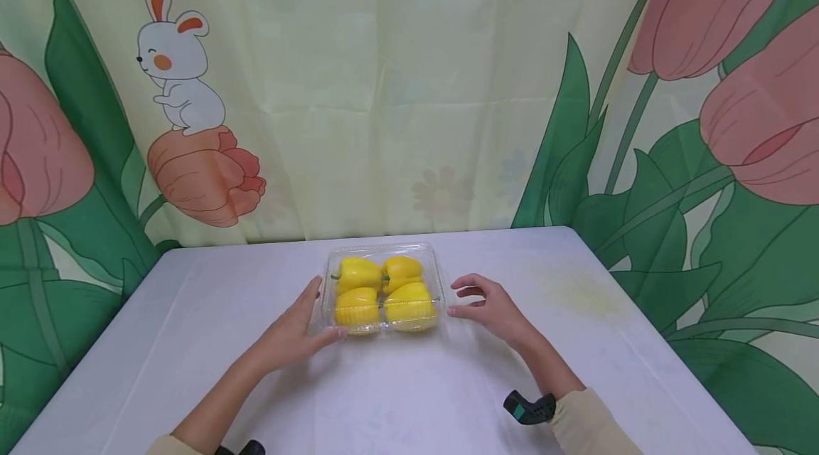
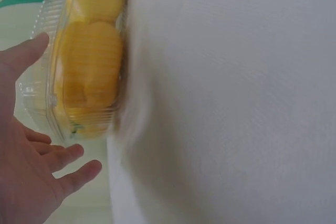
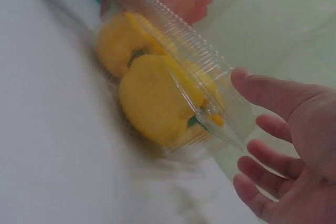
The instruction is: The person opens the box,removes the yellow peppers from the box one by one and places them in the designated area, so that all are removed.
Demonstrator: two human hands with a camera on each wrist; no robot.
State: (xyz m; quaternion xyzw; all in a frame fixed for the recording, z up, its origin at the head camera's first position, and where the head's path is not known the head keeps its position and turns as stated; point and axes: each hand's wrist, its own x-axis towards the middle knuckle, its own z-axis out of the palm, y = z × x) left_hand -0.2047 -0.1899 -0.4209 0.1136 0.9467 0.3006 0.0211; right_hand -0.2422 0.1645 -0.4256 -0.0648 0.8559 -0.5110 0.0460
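Observation:
A clear plastic clamshell box (image 1: 382, 328) with its lid down sits on the table, holding several yellow bell peppers (image 1: 410, 304) with green stems. At its left side is my left hand (image 1: 291, 334), the thumb at the front left corner and the fingers spread along the side. In the left wrist view the thumb overlaps the box's ribbed wall; whether it touches cannot be told. My right hand (image 1: 489, 309) hovers just off the box's right side, fingers loosely bent with nothing in them. Yellow peppers (image 3: 157, 98) show through the plastic in the right wrist view.
A white cloth covers the table (image 1: 397, 398). Behind it hangs a curtain (image 1: 409, 85) printed with tulips and a rabbit. A black band (image 1: 531, 407) is on the right wrist, and part of another shows at the left wrist.

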